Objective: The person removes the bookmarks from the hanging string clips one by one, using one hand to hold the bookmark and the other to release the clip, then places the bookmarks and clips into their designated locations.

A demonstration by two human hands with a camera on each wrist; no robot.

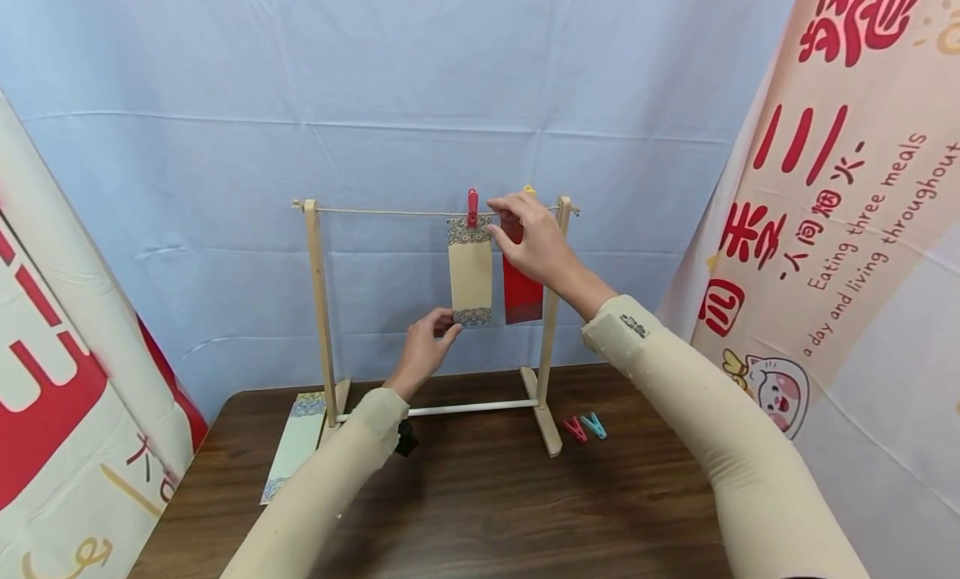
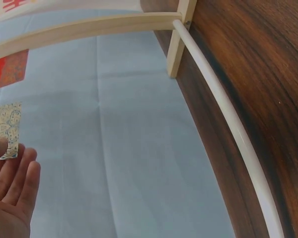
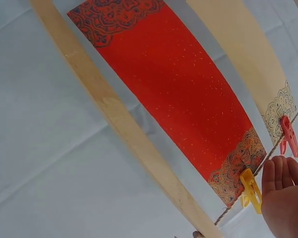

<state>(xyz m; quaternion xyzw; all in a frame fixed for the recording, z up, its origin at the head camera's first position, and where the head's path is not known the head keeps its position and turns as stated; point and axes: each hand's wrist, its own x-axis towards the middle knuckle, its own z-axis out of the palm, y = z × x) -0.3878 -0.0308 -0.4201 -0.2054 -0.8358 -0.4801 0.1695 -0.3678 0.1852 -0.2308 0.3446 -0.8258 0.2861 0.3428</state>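
Observation:
A cream paper card with patterned ends hangs from a twine line, clipped by a red clothespin. My left hand pinches the card's lower left corner, thumb in front and fingers behind, as the left wrist view shows at the patterned end. At the upper right of the card is my right hand, fingers extended and thumb apart, close to the red clothespin and holding nothing. Beside it hangs a red card under a yellow clothespin; in the head view the hand partly covers this card.
The twine runs between two wooden posts joined low down by a white rod. On the dark table, a pale patterned card lies at left; a red clothespin and a blue clothespin lie by the right foot.

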